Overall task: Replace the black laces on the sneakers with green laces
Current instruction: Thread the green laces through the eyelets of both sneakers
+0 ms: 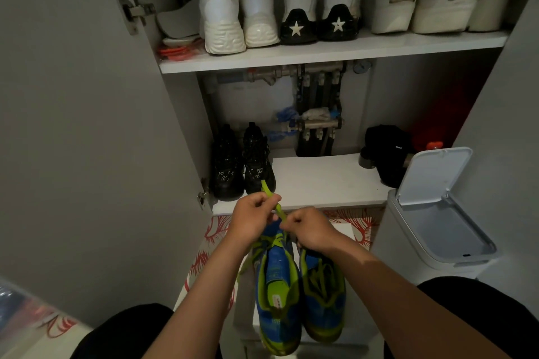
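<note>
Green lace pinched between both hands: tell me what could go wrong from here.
1. The left hand and right hand both pinch the green lace; neither visibly steadies the left sneaker, so a hard pull may drag or tip it.
2. A loose strand trails off that sneaker's left side; it could snag, or the ends may finish uneven.
3. The scene is dim, so an eyelet could be missed.

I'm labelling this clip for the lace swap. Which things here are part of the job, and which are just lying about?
In the job: green lace, pinched by left hand and right hand; blue and green sneakers.

Lying about: white sneakers, star-heeled shoes, black shoes, open bin.
</note>
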Action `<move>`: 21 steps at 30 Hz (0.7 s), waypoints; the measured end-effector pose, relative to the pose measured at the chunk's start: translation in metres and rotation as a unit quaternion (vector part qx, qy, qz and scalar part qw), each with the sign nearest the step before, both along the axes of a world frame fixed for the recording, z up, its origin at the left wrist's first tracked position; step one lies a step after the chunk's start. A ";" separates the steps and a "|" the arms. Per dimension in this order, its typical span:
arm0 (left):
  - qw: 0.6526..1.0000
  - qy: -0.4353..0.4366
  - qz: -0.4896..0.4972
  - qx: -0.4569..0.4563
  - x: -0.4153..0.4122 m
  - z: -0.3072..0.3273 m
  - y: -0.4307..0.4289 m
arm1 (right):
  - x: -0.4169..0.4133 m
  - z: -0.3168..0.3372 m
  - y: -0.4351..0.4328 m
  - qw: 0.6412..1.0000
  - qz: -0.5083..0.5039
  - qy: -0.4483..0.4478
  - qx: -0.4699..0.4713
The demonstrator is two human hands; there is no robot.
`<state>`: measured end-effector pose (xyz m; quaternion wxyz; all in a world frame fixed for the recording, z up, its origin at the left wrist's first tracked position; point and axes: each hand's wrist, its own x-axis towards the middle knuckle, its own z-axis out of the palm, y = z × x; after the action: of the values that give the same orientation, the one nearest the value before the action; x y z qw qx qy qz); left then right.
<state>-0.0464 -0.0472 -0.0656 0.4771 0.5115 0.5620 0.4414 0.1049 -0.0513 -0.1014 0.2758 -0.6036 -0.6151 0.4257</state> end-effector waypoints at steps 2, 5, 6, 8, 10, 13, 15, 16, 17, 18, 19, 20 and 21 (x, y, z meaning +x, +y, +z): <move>1.000 0.027 0.013 0.001 -0.006 -0.001 0.002 | 0.002 -0.002 0.005 0.998 -0.063 0.004 0.028; 0.996 0.093 0.015 0.010 -0.015 -0.005 0.004 | 0.002 0.001 0.007 0.996 -0.085 0.022 0.024; 0.992 0.128 0.004 0.005 -0.018 -0.009 0.004 | 0.000 0.002 0.006 0.996 -0.079 0.034 0.011; 0.980 0.195 -0.041 -0.019 -0.023 -0.017 0.003 | -0.002 0.006 0.003 0.996 -0.065 0.058 -0.008; 0.964 0.232 -0.115 -0.054 -0.026 -0.029 -0.003 | -0.003 0.009 0.001 0.996 -0.057 0.064 -0.001; 0.933 0.279 -0.206 -0.098 -0.029 -0.043 -0.010 | -0.004 0.023 0.002 0.989 -0.095 0.101 0.053; 0.931 0.277 -0.218 -0.100 -0.032 -0.048 -0.009 | -0.004 0.037 0.004 0.974 -0.142 0.155 0.087; 0.932 0.275 -0.216 -0.098 -0.033 -0.050 -0.007 | -0.003 0.042 0.004 0.967 -0.155 0.174 0.099; 0.930 0.280 -0.218 -0.092 -0.033 -0.050 -0.007 | -0.002 0.047 0.004 0.965 -0.157 0.183 0.105; 0.926 0.293 -0.222 -0.085 -0.033 -0.052 -0.005 | -0.002 0.048 0.003 0.965 -0.152 0.187 0.103; 0.922 0.305 -0.225 -0.080 -0.033 -0.053 -0.005 | -0.002 0.049 0.001 0.968 -0.141 0.186 0.093; 0.920 0.310 -0.226 -0.080 -0.032 -0.054 -0.004 | -0.002 0.048 0.000 0.971 -0.129 0.182 0.081; 0.920 0.311 -0.225 -0.081 -0.031 -0.055 -0.004 | -0.002 0.048 0.000 0.974 -0.119 0.176 0.073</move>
<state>-0.0777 -0.0512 -0.1209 0.4050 0.6957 0.5859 0.0935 0.1027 -0.0515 -0.0533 0.4719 -0.5659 -0.5103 0.4435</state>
